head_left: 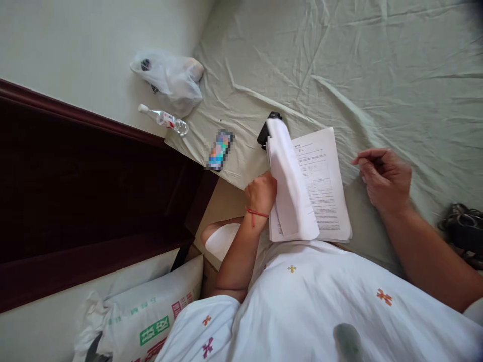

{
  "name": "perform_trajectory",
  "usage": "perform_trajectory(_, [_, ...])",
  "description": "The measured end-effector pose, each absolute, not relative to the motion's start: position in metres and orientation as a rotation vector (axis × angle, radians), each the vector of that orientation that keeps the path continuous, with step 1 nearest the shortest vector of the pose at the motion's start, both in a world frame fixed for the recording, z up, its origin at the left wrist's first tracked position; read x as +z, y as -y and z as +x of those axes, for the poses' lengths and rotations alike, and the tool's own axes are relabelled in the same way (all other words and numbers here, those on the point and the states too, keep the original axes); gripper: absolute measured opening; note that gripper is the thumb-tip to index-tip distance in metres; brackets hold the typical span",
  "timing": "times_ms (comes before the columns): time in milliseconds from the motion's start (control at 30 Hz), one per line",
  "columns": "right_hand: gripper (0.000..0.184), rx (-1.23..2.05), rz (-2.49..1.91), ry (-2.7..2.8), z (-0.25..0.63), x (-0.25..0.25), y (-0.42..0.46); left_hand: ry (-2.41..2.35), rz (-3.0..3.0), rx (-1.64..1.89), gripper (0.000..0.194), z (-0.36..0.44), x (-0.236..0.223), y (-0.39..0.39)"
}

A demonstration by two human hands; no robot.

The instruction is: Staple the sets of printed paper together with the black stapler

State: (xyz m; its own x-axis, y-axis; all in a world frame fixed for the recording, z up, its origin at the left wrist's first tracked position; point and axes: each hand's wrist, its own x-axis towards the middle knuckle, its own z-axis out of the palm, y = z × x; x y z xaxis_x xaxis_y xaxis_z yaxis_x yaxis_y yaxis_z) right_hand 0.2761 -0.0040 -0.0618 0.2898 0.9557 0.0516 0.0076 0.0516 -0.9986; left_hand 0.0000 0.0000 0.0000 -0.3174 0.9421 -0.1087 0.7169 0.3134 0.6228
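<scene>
A stack of printed papers (325,176) lies on the pale cloth in front of me, its top printed page facing up on the right. A sheet of paper (292,186) stands curled over toward the left side of the stack. At the stack's left edge, my left hand (261,192), with a red string bracelet, is closed on the papers, its fingertips mostly hidden. To the right of the stack and apart from it, my right hand (387,178) is raised with fingers curled and thumb against the index finger. Nothing shows in it.
Beyond the papers sits a partly hidden black object (263,134). Farther left are a blurred-out phone (220,150), a clear bottle (166,119) and a white plastic bag (175,83). Dark cables (462,226) lie far right. Below left stand dark wood furniture (94,191) and a printed sack (143,311).
</scene>
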Motion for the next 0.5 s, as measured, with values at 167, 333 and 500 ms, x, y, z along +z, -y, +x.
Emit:
perform_trajectory(167, [0.013, 0.953, -1.259, 0.972, 0.278, -0.067, 0.003, -2.032, 1.774, 0.466, 0.038, -0.012, 0.008, 0.003])
perform_trajectory(333, [0.022, 0.972, -1.150, 1.023, 0.282, -0.071, 0.002, -1.732, 1.691, 0.900, 0.042, -0.023, 0.009, 0.016])
perform_trajectory(500, [0.042, 1.033, -1.077, 1.143, 0.284, -0.069, 0.003, -1.479, 1.284, 1.214, 0.040, -0.013, -0.002, 0.014])
